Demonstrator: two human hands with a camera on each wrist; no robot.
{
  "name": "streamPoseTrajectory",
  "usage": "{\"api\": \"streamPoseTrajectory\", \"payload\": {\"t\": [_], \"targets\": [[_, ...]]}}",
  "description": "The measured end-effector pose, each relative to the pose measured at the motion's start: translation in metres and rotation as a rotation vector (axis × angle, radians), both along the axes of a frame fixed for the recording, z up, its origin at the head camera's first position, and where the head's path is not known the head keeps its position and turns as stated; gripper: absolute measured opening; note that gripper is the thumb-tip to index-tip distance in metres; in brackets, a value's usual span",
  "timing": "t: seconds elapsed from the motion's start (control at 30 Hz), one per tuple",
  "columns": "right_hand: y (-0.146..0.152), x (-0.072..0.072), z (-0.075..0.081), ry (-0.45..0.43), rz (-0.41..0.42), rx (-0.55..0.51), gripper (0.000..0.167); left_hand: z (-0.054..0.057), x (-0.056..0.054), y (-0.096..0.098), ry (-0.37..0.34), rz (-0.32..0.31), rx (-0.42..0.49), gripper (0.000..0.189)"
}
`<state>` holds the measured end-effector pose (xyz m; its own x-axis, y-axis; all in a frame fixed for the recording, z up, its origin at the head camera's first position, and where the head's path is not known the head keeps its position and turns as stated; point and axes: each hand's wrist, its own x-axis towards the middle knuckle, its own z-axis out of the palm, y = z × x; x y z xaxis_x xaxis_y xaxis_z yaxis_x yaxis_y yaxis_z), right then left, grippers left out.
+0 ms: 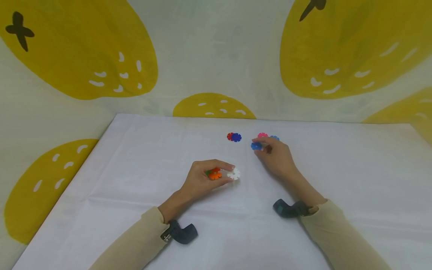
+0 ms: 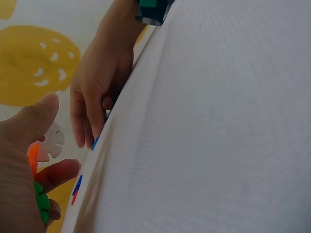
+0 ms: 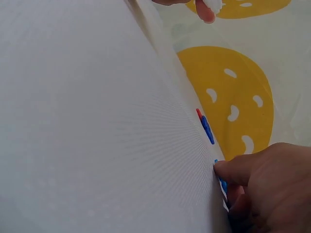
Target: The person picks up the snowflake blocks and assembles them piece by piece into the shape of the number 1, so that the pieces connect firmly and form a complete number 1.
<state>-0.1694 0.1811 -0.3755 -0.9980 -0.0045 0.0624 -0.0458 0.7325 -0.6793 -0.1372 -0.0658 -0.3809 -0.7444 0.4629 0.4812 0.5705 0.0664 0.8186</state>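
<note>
My left hand [image 1: 206, 178] holds several notched plastic snowflake discs that look joined: a white disc [image 1: 234, 174] between the thumb and fingertips, an orange disc [image 1: 215, 175] deeper in, and a green disc [image 2: 42, 201] by the palm. How they lock together is partly hidden by the fingers. Farther right, my right hand [image 1: 276, 155] has thumb and finger about a blue disc [image 1: 256, 146] at the tabletop. Just behind its fingers lie a pink disc [image 1: 262, 135] and a light blue disc [image 1: 275, 138], partly covered by the hand.
A dark blue disc [image 1: 236, 137] overlaps a red disc [image 1: 230, 136] toward the back of the white-covered table [image 1: 141, 150]. Behind the table's back edge stands a pale backdrop with yellow fruit shapes [image 1: 214, 107]. Each wrist wears a dark camera mount [image 1: 183, 233].
</note>
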Motion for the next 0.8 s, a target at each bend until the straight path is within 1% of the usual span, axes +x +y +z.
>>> {"api": "streamPoseTrajectory", "payload": {"t": [0.1, 0.13, 0.2, 0.33, 0.4, 0.5, 0.57, 0.8], "targets": [[0.000, 0.000, 0.000, 0.002, 0.001, -0.011, 0.033, 0.011, 0.005, 0.001, 0.001, -0.006, 0.003, 0.026], [0.001, 0.000, -0.001, 0.006, 0.003, -0.017, 0.033, 0.011, 0.005, 0.001, 0.006, -0.009, 0.005, 0.026], [0.001, 0.000, -0.001, 0.012, 0.005, -0.028, 0.033, 0.009, 0.004, 0.000, 0.016, -0.014, 0.006, 0.026], [0.001, 0.000, 0.000, 0.017, 0.007, -0.044, 0.033, -0.007, -0.004, -0.001, 0.019, -0.026, 0.012, 0.026], [0.000, 0.000, 0.000, 0.015, 0.008, -0.051, 0.032, -0.009, -0.005, -0.001, 0.013, -0.028, 0.014, 0.026], [0.000, 0.001, 0.002, 0.011, 0.008, -0.053, 0.033, -0.008, -0.004, -0.001, 0.010, -0.023, 0.014, 0.026], [0.000, 0.001, 0.002, 0.006, 0.003, -0.046, 0.033, -0.005, -0.002, 0.000, 0.012, -0.018, 0.012, 0.027], [0.002, 0.001, 0.001, 0.005, -0.001, -0.032, 0.038, 0.022, 0.010, 0.001, 0.039, -0.020, 0.003, 0.026]]}}
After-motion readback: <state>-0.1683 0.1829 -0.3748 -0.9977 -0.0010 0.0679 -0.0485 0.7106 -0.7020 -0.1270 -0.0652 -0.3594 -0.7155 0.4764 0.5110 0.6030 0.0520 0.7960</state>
